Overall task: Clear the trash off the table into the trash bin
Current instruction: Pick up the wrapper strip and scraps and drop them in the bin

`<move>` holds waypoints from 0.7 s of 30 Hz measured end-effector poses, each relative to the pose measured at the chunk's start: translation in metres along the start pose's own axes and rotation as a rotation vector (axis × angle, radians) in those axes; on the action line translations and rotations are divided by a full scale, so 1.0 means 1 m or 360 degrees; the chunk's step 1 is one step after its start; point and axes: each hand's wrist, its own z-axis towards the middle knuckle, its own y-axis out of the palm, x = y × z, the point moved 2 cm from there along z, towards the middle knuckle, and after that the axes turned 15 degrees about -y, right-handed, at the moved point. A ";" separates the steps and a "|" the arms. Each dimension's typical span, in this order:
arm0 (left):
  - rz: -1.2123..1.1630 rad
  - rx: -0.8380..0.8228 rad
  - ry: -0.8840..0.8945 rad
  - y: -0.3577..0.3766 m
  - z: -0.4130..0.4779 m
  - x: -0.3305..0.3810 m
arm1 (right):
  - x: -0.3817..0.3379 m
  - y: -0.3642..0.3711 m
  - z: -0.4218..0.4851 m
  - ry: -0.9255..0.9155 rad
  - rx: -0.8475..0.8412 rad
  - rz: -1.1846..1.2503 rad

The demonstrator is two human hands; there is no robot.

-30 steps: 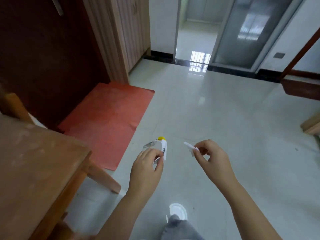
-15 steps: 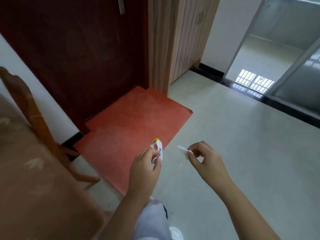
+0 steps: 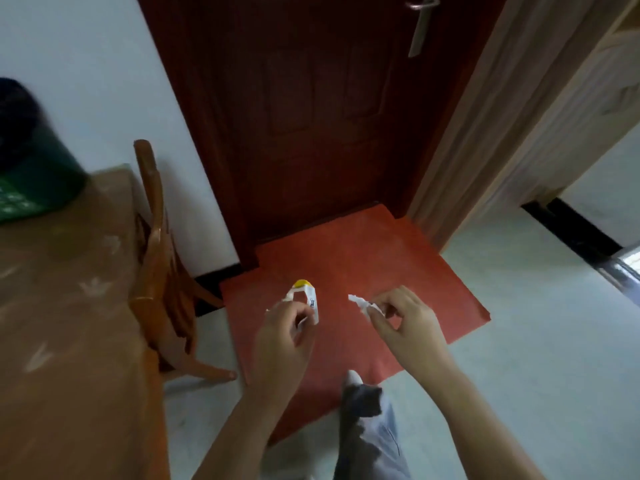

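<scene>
Head view: my left hand (image 3: 280,337), lower centre, pinches a crumpled white plastic pouch with a yellow cap (image 3: 306,301). My right hand (image 3: 401,327), just right of it, pinches a small scrap of white paper (image 3: 360,303) between thumb and forefinger. In the last second my gaze has swung from open floor to the dark red door (image 3: 311,116) and orange-red mat (image 3: 363,258). The brown wooden table (image 3: 69,306) and a blurred green bin with a black liner (image 3: 31,161) now show at upper left. Both pieces look ready to carry there and drop.
</scene>
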 end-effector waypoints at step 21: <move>-0.0241 0.0939 -0.0471 -0.054 0.227 0.044 | 0.020 0.073 0.355 -0.0812 -0.0572 0.0467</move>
